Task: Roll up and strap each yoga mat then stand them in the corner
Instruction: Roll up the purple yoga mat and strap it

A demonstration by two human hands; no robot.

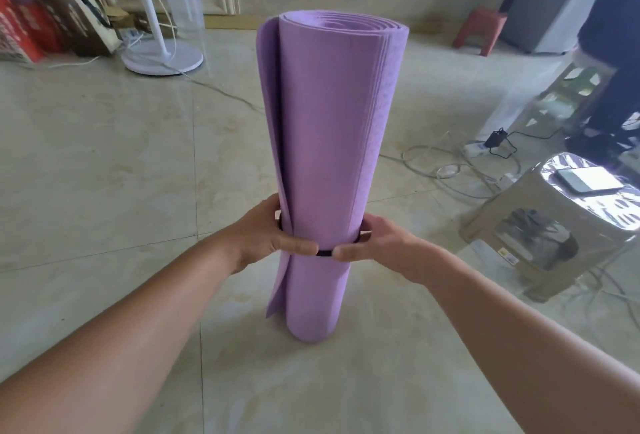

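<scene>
- Nearest the camera, the left hand (266,236) is reaching in from the lower left and wrapping round the left flank of the yoga mat (329,139). Its fingers (298,246) are curling round the roll, with the thumb lying flat across the near face.
- The yoga mat is standing upright on the tiled floor (104,156) in the middle of the room, its lower end touching the tiles. No corner is showing near it.
- It is looking like light, soft foam, so it is probably going to give under a squeeze and spring loose where nothing is binding it. The best hold is likely around the body at the band, with both hands enclosing it, rather than at the loose outer edge.
- The mat is showing a pale purple, faintly textured skin. Its coils are visible at the top, and the outer flap is gaping away down the left side.
- A thin dark strap (325,253) is circling the roll low down, showing between the two thumbs.
- The right hand (377,246) is cupping the right flank, fingers curling behind the roll and the thumb pressing toward the strap.
- Further right, a plastic stool (554,225) is carrying a phone (588,180).
</scene>
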